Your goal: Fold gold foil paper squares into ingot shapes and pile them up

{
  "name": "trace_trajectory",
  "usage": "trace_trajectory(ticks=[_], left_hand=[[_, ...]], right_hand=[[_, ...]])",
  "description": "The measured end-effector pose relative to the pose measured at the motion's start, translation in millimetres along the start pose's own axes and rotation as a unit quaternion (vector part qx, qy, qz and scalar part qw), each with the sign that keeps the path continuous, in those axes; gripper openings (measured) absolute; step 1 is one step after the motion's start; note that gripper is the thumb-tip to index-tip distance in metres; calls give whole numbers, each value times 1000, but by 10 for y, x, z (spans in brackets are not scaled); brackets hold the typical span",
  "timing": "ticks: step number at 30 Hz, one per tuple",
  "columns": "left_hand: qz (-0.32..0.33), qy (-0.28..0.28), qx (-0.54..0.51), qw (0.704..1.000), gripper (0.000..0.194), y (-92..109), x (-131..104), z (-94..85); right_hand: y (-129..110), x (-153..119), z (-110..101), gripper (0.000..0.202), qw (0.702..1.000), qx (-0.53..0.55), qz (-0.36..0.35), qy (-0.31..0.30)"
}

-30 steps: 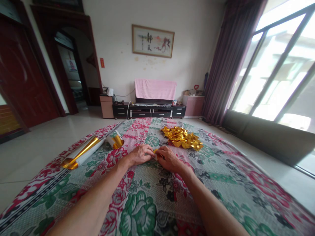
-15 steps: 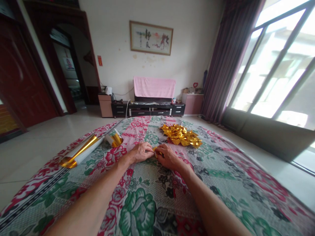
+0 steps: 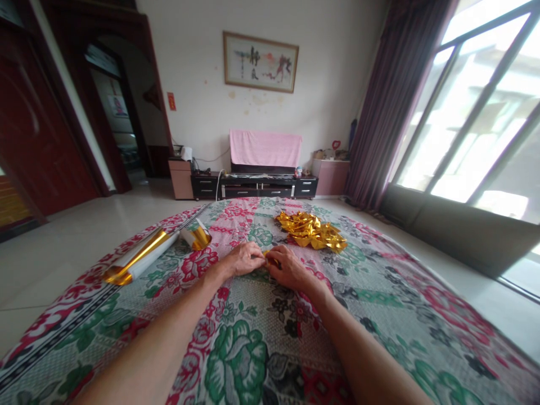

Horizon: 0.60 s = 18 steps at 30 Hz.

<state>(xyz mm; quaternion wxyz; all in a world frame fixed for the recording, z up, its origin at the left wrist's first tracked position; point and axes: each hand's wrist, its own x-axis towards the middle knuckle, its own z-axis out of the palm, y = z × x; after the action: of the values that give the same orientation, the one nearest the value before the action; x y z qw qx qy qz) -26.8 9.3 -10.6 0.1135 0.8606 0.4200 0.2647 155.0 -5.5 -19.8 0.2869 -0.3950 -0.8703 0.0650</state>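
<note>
Between my fingertips is a small piece of gold foil paper (image 3: 266, 254), mostly hidden by the hands. My left hand (image 3: 244, 259) is closed in a pinch at its left side. On the other side my right hand (image 3: 287, 265) grips it with curled fingers. Both hands rest low over the flowered cloth (image 3: 236, 360). Beyond my right hand lies a pile of folded gold foil pieces (image 3: 311, 230). To the left are a long loose roll of gold foil paper with a white back (image 3: 143, 256) and a shorter curled sheet (image 3: 197, 237).
The cloth covers a broad surface with a curved far edge. Past it stand a low black cabinet (image 3: 261, 188) and a screen draped with a pink towel (image 3: 265, 148). A purple curtain (image 3: 383, 107) and window are on the right, a dark red door (image 3: 42, 124) on the left.
The hands stay almost in place, still pinching the gold foil piece. The view has shifted very slightly; the pile and the rolls lie as before.
</note>
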Motion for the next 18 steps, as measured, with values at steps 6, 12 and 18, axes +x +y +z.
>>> trace_trajectory(ticks=[6,12,18], left_hand=[[-7,13,21,1000,18,13,3,35],[-38,20,70,997,15,56,13,69],[-49,35,89,994,13,60,16,129]], right_hand=[[-2,1,-11,19,1000,6,-6,4],[9,-9,-13,20,1000,15,-18,3],[6,-3,-26,19,1000,17,-24,-6]])
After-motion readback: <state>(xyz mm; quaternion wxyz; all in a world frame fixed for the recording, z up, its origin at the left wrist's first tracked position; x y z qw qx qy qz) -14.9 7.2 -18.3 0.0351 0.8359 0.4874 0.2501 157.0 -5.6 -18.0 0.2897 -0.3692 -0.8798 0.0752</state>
